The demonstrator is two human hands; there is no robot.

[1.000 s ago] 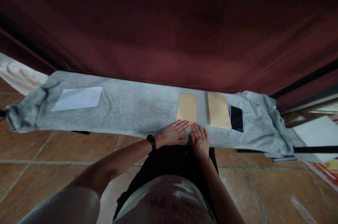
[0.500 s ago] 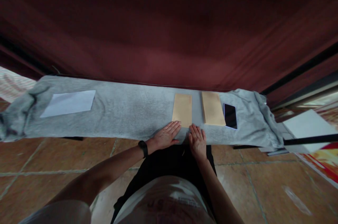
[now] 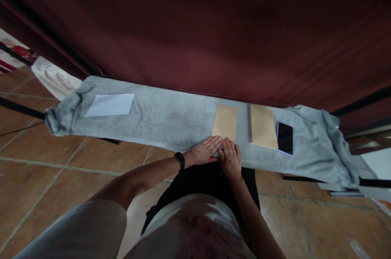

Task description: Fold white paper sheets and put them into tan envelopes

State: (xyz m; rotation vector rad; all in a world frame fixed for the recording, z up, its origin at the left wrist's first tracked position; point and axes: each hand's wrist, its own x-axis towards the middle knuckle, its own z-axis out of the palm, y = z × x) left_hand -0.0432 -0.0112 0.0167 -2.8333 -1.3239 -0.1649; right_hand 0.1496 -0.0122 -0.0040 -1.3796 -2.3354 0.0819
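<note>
A flat tan envelope (image 3: 225, 120) lies on the grey cloth in front of me. My left hand (image 3: 207, 150) rests flat with its fingers stretched over the envelope's near left corner. Beside it, my right hand (image 3: 230, 158) lies flat, fingertips on the near edge of the same envelope. The two hands are close together, the fingertips almost meeting, and neither grips anything. To the right sits a thicker tan stack (image 3: 263, 126), which looks like a pile of similar envelopes. A dark-screened phone (image 3: 285, 138) lies against the stack's right side.
The grey cloth (image 3: 171, 116) covers a long narrow table, bunched up at both ends. A white sheet of paper (image 3: 110, 104) lies toward its left end. Behind the table hangs a dark red curtain (image 3: 195, 63). Brown tiles (image 3: 106, 155) make up the floor.
My hands have come closer together over the envelope's near edge, the right one moving in onto it. The view has shifted, so the table appears more tilted.
</note>
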